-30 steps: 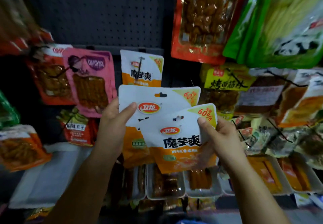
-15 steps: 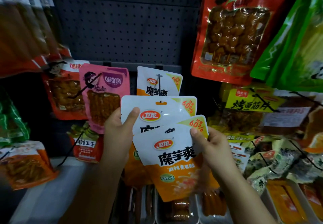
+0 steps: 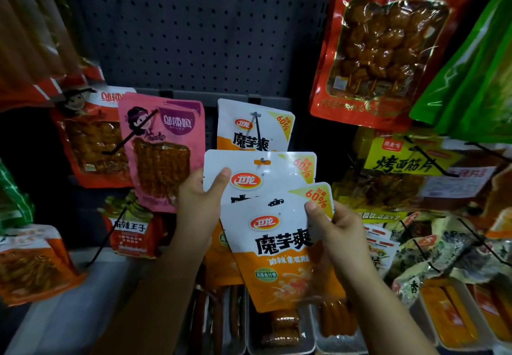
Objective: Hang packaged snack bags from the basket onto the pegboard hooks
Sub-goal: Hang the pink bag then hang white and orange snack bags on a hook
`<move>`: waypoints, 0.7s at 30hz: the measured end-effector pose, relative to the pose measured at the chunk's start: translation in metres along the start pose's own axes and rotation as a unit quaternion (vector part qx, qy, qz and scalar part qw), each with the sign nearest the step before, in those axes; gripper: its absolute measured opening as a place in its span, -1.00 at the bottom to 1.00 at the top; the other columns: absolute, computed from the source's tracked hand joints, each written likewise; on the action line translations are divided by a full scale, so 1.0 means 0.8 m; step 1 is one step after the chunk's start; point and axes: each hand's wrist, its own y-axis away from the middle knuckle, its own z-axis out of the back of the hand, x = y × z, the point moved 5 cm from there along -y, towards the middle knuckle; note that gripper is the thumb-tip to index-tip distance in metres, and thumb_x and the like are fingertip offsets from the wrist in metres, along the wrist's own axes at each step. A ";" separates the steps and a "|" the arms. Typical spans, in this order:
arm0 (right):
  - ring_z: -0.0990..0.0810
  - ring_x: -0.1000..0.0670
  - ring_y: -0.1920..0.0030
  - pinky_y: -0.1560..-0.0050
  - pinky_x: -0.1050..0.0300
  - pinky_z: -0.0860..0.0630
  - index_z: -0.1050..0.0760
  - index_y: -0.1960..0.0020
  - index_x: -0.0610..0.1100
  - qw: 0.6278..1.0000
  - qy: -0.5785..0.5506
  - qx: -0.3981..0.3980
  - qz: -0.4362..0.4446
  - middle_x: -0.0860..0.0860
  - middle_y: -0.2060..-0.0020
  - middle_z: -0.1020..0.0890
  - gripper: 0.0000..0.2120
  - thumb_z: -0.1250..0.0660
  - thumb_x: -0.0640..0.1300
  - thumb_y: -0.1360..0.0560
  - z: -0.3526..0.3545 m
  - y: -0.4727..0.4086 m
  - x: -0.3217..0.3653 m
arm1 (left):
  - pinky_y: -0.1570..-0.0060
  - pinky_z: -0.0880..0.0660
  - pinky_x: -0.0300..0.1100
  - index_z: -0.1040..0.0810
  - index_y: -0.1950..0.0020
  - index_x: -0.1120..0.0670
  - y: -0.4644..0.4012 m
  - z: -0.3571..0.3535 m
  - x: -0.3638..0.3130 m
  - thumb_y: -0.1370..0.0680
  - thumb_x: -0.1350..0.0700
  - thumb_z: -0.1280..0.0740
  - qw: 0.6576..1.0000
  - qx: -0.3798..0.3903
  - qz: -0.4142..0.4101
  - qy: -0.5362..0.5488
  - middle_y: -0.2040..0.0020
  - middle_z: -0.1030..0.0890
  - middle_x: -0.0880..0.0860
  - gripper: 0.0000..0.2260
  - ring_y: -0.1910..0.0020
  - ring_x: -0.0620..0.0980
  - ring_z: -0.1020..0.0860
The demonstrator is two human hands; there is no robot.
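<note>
My left hand (image 3: pixel 201 205) grips the left edge of a white-and-orange snack bag (image 3: pixel 266 171), thumb on its front. The tip of a black peg hook (image 3: pixel 257 130) shows in that bag's hang hole. A matching bag (image 3: pixel 249 127) hangs further back on the same hook. My right hand (image 3: pixel 336 232) pinches the upper right corner of a second white-and-orange bag (image 3: pixel 279 246), held tilted, lower and in front of the first. The dark pegboard (image 3: pixel 194 30) rises behind. No basket is in view.
A pink bag (image 3: pixel 163 149) and red bags (image 3: pixel 88 138) hang to the left. A large red bag (image 3: pixel 385 46), a green bag (image 3: pixel 471 71) and yellow packs (image 3: pixel 401 160) crowd the right. Trays of sausages (image 3: pixel 279 329) sit below my hands.
The view has tilted up and closed in on the pegboard. My left hand's bag now has the hook tip in its hang hole. My right hand's bag stays just below it.
</note>
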 end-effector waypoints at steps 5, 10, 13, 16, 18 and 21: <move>-0.49 -0.07 0.33 0.28 0.02 -0.42 -0.58 0.25 -0.21 0.999 -0.002 -0.029 -0.019 -0.21 0.37 -0.57 -0.78 -0.34 -0.13 -0.53 -0.008 -0.015 -0.007 | 0.17 -0.61 -0.10 -0.60 0.07 -0.06 -0.025 -0.004 0.004 -0.53 0.05 -0.35 0.998 0.006 -0.029 -0.052 0.09 -0.68 -0.06 -0.96 0.08 -0.01 -0.66; -0.66 -0.29 0.14 0.09 -0.24 -0.58 -0.61 0.21 -0.12 0.999 0.013 -0.045 -0.028 -0.23 0.21 -0.69 -0.83 -0.34 -0.12 -0.53 -0.018 -0.046 -0.008 | 0.13 -0.59 -0.07 -0.56 0.12 -0.09 -0.060 -0.013 0.005 -0.53 0.05 -0.35 0.994 0.015 -0.051 -0.094 0.13 -0.65 -0.07 -0.95 0.10 -0.01 -0.64; -0.69 -0.18 0.14 0.11 -0.15 -0.60 -0.59 0.24 -0.04 0.998 0.034 -0.054 -0.028 -0.07 0.24 -0.71 -0.82 -0.34 -0.11 -0.53 -0.025 -0.072 -0.011 | 0.25 -0.56 -0.23 -0.57 0.09 0.01 -0.088 -0.019 0.007 -0.53 0.05 -0.36 0.992 0.012 -0.053 -0.114 0.19 -0.63 -0.11 -0.95 0.18 -0.10 -0.62; -0.65 -0.03 0.25 0.25 0.06 -0.56 -0.58 0.24 -0.04 0.997 0.045 -0.056 -0.028 0.02 0.32 -0.68 -0.80 -0.32 -0.12 -0.55 -0.034 -0.098 -0.014 | 0.28 -0.55 -0.27 -0.56 0.14 -0.03 -0.119 -0.028 0.010 -0.52 0.05 -0.37 0.991 0.011 -0.045 -0.126 0.21 -0.61 -0.14 -0.95 0.18 -0.11 -0.62; -0.62 -0.01 0.28 0.26 0.09 -0.52 -0.57 0.25 -0.07 0.996 0.052 -0.058 -0.033 -0.01 0.33 -0.65 -0.79 -0.31 -0.13 -0.55 -0.040 -0.115 -0.017 | 0.11 -0.60 -0.09 -0.54 0.17 -0.07 -0.139 -0.034 0.014 -0.51 0.04 -0.38 0.991 0.013 -0.035 -0.127 0.16 -0.64 -0.07 -0.92 0.11 -0.01 -0.64; -0.61 -0.03 0.31 0.26 0.08 -0.52 -0.55 0.27 -0.12 0.995 0.061 -0.073 -0.043 -0.05 0.35 -0.64 -0.77 -0.31 -0.12 -0.55 -0.048 -0.138 -0.021 | 0.00 -0.59 0.08 -0.55 0.14 -0.08 -0.168 -0.043 0.020 -0.51 0.02 -0.38 0.990 0.008 -0.030 -0.139 0.09 -0.66 -0.02 -0.95 0.08 0.04 -0.64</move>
